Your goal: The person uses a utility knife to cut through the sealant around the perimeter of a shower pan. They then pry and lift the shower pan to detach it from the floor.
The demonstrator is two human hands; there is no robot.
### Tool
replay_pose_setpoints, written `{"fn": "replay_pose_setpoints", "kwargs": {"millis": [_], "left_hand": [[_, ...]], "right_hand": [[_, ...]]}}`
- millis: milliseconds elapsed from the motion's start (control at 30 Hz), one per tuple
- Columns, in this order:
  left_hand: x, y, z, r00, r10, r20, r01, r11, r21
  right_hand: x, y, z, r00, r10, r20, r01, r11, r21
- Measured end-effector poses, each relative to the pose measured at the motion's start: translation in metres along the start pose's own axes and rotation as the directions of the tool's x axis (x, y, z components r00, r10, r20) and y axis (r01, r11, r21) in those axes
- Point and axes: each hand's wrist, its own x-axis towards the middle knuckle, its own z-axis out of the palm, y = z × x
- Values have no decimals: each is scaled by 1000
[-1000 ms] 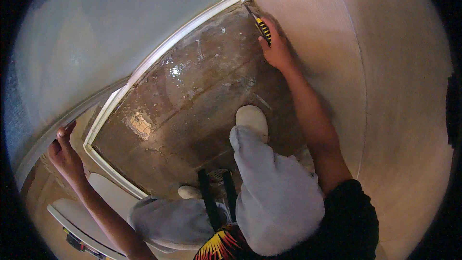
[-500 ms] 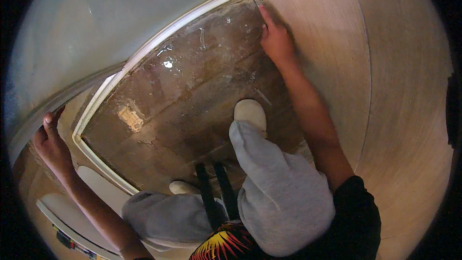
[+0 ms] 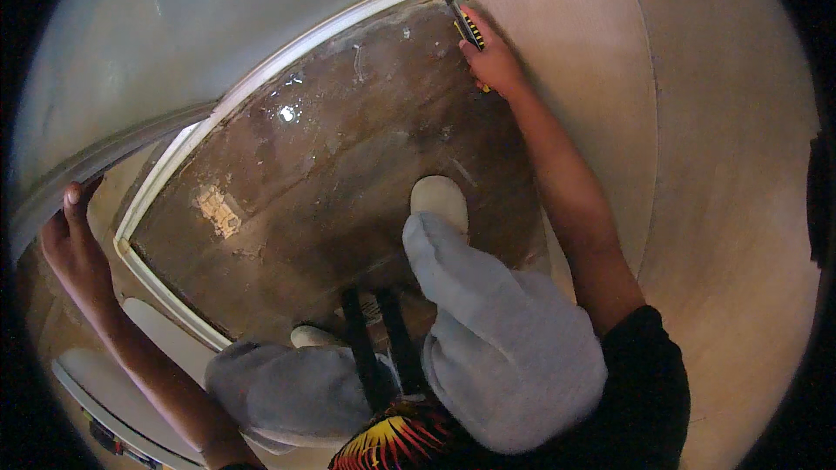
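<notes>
Head view shows the right hand [image 3: 492, 59] clamped round a yellow-and-black utility knife [image 3: 470, 30] at the brown floor's [image 3: 348, 157] far right corner, its long axis slanting forward and left from the grip, tip near where the white frame [image 3: 326, 24] meets the wood-look wall [image 3: 575, 78]. Well apart, the left hand [image 3: 85, 265] has fingers at the grey edge strip [image 3: 131, 141]; whether they pinch it, I cannot tell. Slim and dark-tipped, the knife has a striped handle.
</notes>
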Motion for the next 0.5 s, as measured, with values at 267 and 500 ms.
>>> {"fn": "replay_pose_setpoints", "kwargs": {"millis": [267,500], "left_hand": [[-1,0,2,998,-61,-5,60,993,-104],[0,2,1,999,-34,11,34,999,-29]], "right_hand": [[-21,-21,-8,990,-93,-108,31,882,-470],[-20,-21,-6,980,-117,-161,29,883,-469]]}}
